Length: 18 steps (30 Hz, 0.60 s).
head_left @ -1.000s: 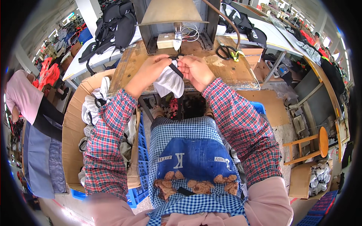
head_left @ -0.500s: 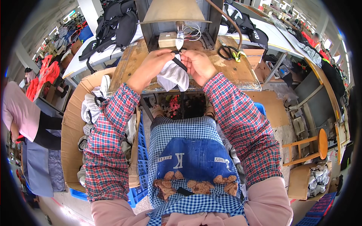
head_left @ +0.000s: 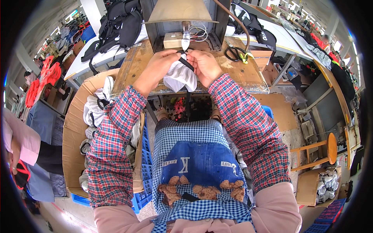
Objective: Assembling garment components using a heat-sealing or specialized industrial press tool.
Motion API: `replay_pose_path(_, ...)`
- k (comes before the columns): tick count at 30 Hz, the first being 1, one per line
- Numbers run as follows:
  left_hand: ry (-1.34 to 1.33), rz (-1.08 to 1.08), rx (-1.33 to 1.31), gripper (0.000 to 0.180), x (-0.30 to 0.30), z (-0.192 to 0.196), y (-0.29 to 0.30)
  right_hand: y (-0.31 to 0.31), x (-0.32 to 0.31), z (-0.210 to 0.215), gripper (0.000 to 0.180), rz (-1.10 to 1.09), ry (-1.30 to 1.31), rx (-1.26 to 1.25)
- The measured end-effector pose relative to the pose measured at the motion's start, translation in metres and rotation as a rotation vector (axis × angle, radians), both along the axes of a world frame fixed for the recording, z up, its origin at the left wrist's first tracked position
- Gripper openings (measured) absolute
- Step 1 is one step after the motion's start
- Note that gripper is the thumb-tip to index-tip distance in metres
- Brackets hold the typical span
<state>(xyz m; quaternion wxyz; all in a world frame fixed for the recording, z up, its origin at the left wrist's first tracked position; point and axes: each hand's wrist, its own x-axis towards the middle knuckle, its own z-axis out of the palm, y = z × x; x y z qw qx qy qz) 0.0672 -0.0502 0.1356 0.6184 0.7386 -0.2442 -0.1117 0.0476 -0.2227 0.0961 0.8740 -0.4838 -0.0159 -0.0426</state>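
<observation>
A piece of thin white cloth (head_left: 179, 77) with a black band (head_left: 186, 63) hangs gathered between my hands, over the near part of a worn wooden table. My left hand (head_left: 160, 66) is closed, pinching the band's upper left part between thumb and fingers. On the other side my right hand (head_left: 204, 65) pinches the band's right part, fingers curled. Both sets of fingertips are close together, just below a white pointed tip (head_left: 185, 42) on a metal shaft of the machine. The exact grip at the fingertips is partly hidden.
A metal hood (head_left: 182, 11) hangs over the machine. Black-handled scissors (head_left: 234, 53) lie right on the wooden table (head_left: 136, 64). A cardboard box (head_left: 75, 128) of white cloth pieces stands left, a wooden stool (head_left: 331, 149) right. A person (head_left: 19, 136) holds something red and black far left.
The cloth's lower end has lifted slightly, while my hands stay nearly in place. At far left the other person has moved nearer, and a red and black item shows at their hand.
</observation>
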Motion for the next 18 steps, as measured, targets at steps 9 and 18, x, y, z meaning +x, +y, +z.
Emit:
replay_pose_path(9,0.000,0.027,-0.053,0.034,-0.0026,-0.0007,-0.0053,0.0043,-0.0037,0.0043,0.013,-0.048,0.012,0.008)
replay_pose_path(18,0.018,0.056,-0.102,0.026,-0.0061,-0.0011,-0.0075,0.0051,-0.0074,0.0050,0.014,-0.069,0.011,-0.001)
